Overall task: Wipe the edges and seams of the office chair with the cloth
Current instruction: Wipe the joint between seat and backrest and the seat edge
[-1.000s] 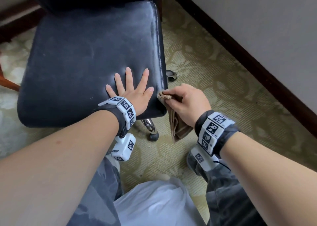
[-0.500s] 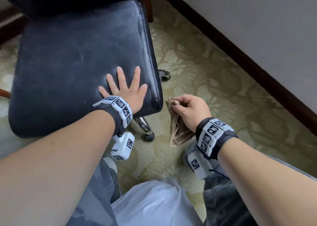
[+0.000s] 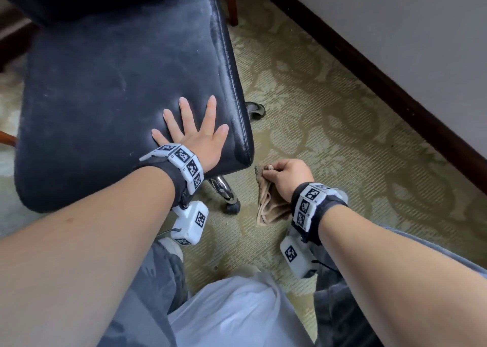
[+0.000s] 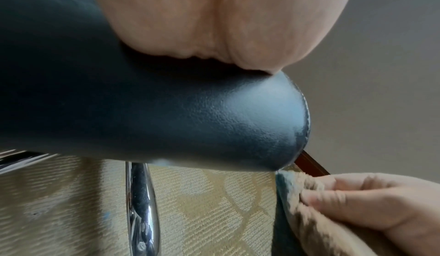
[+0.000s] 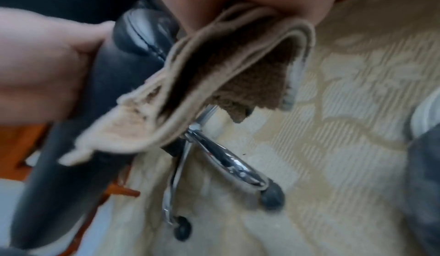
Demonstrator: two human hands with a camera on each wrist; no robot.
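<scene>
The office chair's black leather seat point(image 3: 105, 88) fills the upper left of the head view, dusty, with a stitched seam along its right edge point(image 3: 229, 83). My left hand point(image 3: 192, 133) lies flat with spread fingers on the seat's near right corner point(image 4: 250, 120). My right hand point(image 3: 287, 178) grips a folded tan cloth point(image 3: 268, 204) just right of and below that corner, a small gap from the leather. The cloth point(image 5: 190, 90) hangs from my curled fingers, and its top point(image 4: 300, 186) sits below the corner.
Chrome base legs point(image 3: 224, 188) with black casters point(image 5: 271, 194) stand under the seat on a patterned green carpet point(image 3: 342, 125). A dark wooden baseboard point(image 3: 382, 78) and grey wall run along the right. My knees and a white plastic bag point(image 3: 237, 309) are below.
My right hand has drawn the cloth off the seat's right front corner and down toward me. The left hand has stayed flat on the seat.
</scene>
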